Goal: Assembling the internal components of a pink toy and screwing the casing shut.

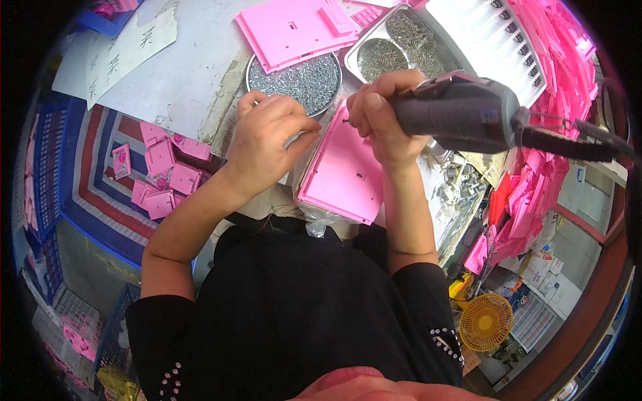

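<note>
My right hand is wrapped round a dark electric screwdriver, its tip pointing left over the upper part of a pink plastic casing. The casing lies flat in front of me, with clear plastic film under its near edge. My left hand is beside the casing's left edge, thumb and forefinger brought together in a pinch. Whatever is between those fingertips is too small to name. Just beyond that hand stands a round metal bowl full of small silvery screws, partly covered by another pink casing.
A metal tray with compartments of small screws stands behind my right hand, beside a white tray of dark parts. Pink panels pile up at the right. A blue-rimmed crate with pink pieces is at the left. The screwdriver's coiled cord runs right.
</note>
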Available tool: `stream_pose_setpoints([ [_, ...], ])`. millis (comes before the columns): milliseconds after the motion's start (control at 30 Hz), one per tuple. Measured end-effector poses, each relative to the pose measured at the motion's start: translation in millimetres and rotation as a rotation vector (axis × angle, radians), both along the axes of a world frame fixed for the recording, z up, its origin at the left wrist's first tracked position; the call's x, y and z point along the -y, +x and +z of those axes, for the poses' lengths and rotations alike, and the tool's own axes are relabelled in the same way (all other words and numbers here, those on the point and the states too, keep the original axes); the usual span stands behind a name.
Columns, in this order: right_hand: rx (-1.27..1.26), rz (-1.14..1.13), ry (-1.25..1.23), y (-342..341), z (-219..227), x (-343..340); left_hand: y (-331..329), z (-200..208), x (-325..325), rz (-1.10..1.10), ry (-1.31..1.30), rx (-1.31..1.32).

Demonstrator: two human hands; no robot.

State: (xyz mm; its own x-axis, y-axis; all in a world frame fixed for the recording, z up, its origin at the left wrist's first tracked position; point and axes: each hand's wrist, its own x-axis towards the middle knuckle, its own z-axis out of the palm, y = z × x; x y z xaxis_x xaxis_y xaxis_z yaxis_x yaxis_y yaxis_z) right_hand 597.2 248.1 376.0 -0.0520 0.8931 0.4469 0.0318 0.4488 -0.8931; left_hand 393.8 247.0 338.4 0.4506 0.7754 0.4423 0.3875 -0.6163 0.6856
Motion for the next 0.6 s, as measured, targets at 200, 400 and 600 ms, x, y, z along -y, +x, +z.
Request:
stream_pose_setpoints([
  [200, -0.435, 0.25, 0.006, -10, 40, 14, 8, 3, 3, -0.018, -0.002, 0.026],
  [400, -0.426, 0.239, -0.055, -15, 35, 22, 8, 1, 5, -0.036, -0.008, 0.032],
  [600, -0.408, 0.242, -0.061, -18, 33, 27, 9, 10, 5, -0.073, 0.067, -0.02],
])
